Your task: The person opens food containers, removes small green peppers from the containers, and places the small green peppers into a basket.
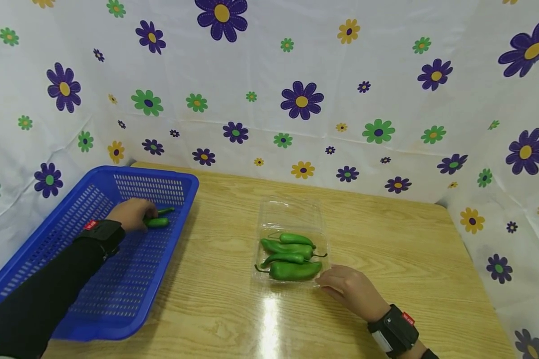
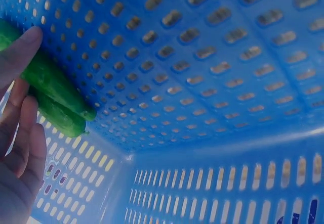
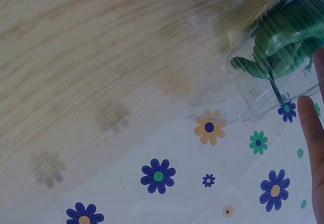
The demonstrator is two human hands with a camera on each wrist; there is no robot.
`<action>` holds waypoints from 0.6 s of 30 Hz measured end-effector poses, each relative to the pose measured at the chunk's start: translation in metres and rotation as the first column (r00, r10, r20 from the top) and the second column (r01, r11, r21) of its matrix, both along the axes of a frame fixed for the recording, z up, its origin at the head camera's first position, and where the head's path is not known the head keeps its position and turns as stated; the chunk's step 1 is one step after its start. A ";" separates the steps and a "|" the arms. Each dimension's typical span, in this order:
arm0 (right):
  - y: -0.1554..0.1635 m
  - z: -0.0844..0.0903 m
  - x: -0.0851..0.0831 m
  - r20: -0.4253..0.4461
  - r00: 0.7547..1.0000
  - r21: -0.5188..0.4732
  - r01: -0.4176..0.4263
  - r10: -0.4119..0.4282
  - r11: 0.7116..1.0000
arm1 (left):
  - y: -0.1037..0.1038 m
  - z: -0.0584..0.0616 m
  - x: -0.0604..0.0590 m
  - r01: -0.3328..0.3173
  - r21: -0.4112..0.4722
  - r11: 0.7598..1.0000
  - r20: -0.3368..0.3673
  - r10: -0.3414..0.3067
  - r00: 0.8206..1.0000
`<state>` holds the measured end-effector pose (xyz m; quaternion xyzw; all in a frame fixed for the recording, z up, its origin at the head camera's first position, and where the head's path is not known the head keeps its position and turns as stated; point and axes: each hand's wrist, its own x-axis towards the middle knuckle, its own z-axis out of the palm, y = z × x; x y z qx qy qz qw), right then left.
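My left hand (image 1: pixel 134 213) reaches into the blue basket (image 1: pixel 190 199). Its thumb and fingers close around a green pepper (image 2: pixel 61 85), beside a second green pepper (image 2: pixel 59 114) in the left wrist view. Both peppers lie close to the basket's perforated surface, their near ends hidden by the hand. My right hand (image 1: pixel 352 289) holds the near right corner of a clear plastic box (image 1: pixel 292 212), fingertips at its rim. Inside the box several green peppers (image 1: pixel 296 270) lie side by side, some with thin stems. The right wrist view shows the box only in part.
The basket stands on the left of the wooden table (image 1: pixel 386 239), near the wall. A white sheet (image 1: pixel 260 60) with flower prints hangs behind and at both sides. The box's transparent lid part extends toward the back.
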<state>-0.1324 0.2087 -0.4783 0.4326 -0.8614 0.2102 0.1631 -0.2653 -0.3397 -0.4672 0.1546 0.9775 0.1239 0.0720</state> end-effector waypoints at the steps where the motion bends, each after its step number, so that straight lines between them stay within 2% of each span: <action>1: 0.000 0.000 0.000 -0.002 1.000 -0.001 0.002 -0.002 1.000 | 0.001 0.002 0.001 0.001 0.000 1.000 -0.002 -0.001 1.000; 9: 0.001 0.000 -0.001 -0.005 1.000 0.009 0.006 -0.006 1.000 | 0.007 0.025 0.003 0.003 -0.022 1.000 0.009 -0.002 1.000; 16: 0.001 0.001 -0.001 0.004 1.000 0.007 -0.001 0.001 1.000 | 0.016 0.049 0.004 -0.061 -0.036 0.997 0.122 0.065 0.990; 18: 0.001 0.001 -0.001 0.006 1.000 0.010 -0.002 0.002 1.000 | 0.021 0.058 0.003 -0.052 -0.070 0.996 0.115 0.060 0.992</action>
